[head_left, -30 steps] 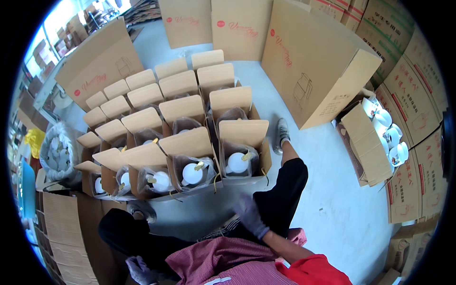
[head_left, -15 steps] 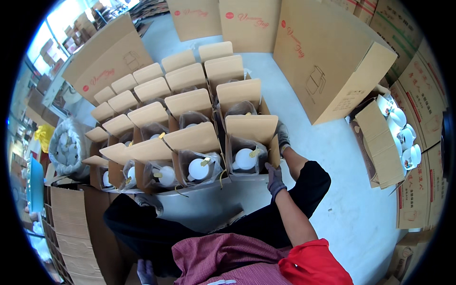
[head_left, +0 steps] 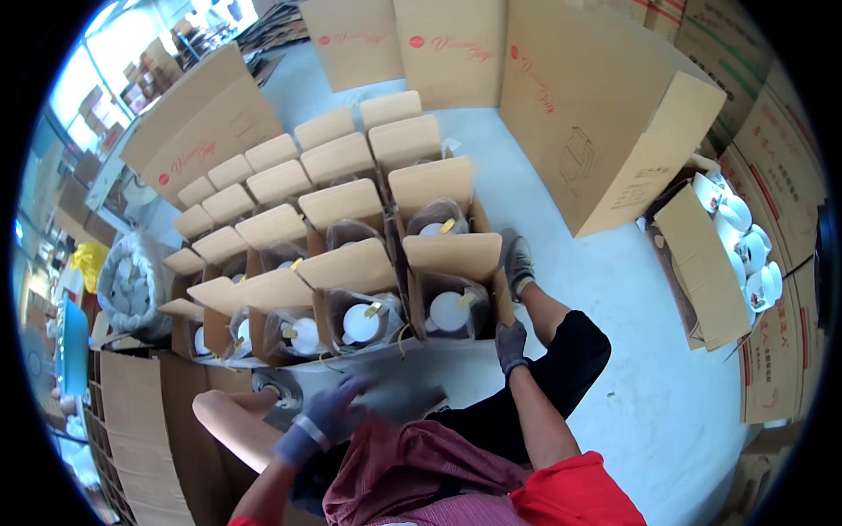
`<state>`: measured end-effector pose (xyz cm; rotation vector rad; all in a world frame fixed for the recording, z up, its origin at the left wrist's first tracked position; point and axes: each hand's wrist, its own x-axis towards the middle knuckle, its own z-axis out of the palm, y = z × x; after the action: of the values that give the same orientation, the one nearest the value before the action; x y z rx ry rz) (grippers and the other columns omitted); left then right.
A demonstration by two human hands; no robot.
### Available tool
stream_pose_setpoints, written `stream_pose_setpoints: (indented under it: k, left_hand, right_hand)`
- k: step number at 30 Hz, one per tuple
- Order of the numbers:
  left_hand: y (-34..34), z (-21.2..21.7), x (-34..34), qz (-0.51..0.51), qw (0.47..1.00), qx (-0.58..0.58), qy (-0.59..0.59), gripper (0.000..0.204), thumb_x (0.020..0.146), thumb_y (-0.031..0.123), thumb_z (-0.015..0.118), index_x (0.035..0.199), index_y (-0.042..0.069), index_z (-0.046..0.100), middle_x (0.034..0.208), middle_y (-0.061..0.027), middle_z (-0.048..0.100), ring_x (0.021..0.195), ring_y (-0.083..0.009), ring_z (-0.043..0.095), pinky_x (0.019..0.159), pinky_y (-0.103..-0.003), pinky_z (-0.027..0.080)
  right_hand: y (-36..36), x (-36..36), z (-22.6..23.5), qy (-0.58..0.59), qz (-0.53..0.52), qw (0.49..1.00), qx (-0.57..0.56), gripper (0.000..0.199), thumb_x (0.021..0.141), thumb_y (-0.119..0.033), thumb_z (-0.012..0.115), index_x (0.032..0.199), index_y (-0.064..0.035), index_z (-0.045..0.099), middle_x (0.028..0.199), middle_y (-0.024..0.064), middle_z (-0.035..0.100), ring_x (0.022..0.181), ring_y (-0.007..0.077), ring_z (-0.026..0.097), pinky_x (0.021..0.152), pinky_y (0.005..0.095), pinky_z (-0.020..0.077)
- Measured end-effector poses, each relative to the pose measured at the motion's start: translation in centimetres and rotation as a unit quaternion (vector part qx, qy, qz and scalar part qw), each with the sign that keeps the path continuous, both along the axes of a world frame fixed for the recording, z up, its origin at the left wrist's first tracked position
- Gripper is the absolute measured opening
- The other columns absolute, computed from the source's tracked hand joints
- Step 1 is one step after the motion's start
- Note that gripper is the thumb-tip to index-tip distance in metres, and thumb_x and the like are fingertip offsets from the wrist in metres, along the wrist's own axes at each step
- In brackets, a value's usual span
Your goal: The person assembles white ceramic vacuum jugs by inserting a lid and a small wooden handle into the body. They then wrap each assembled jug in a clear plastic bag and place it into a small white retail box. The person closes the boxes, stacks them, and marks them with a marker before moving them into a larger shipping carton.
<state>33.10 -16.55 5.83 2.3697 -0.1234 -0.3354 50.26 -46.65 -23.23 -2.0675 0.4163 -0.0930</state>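
Rows of small brown cartons stand in front of me, lid flaps upright. In the nearest row, white-topped jugs sit inside clear plastic bags, with gold-coloured pieces on or beside them. My right hand, in a grey glove, grips the lower right corner of the front-right carton. Above my lap is my gloved left hand, slightly blurred, its fingers stretched toward the right with nothing visible in them. It is apart from the cartons, closest to the front row.
A large open carton stands at my left, beside a lined bin of white round parts. Big cartons stand behind and to the right. At far right, an opened box holds white cups or jugs. My feet flank the rows.
My left hand has risen from beside the left carton to above my lap, moving right. My right hand stays at the carton's corner. The view has shifted slightly.
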Motion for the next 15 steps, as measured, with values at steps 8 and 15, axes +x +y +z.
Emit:
stream_pose_setpoints:
  k: [8,15]
  left_hand:
    - [-6.5,-19.6,7.4,0.364,0.775,-0.442,0.267,0.041,0.094,0.033,0.058,0.122,0.004,0.057,0.110,-0.0094,0.064,0.091,-0.0177,0.064,0.078,-0.036,0.052]
    - [-11.9,-25.3,11.3,0.231,0.964,-0.058,0.116,0.077,0.085,0.047,0.067,0.137,-0.002,0.038,0.126,-0.0233,0.054,0.114,-0.0362,0.055,0.098,-0.042,0.043]
  right_hand:
    - [-4.0,-4.1,3.3,-0.038,-0.036,0.993,-0.104,0.047,0.082,-0.006,0.057,0.127,0.0038,0.051,0.112,0.0228,0.060,0.102,0.0409,0.058,0.088,0.0458,0.0466]
    - [-0.6,-6.6,11.8,-0.175,0.246,0.925,-0.229,0.059,0.081,-0.014,0.059,0.138,-0.0071,0.045,0.108,0.0195,0.053,0.098,0.0398,0.052,0.086,0.0500,0.0444]
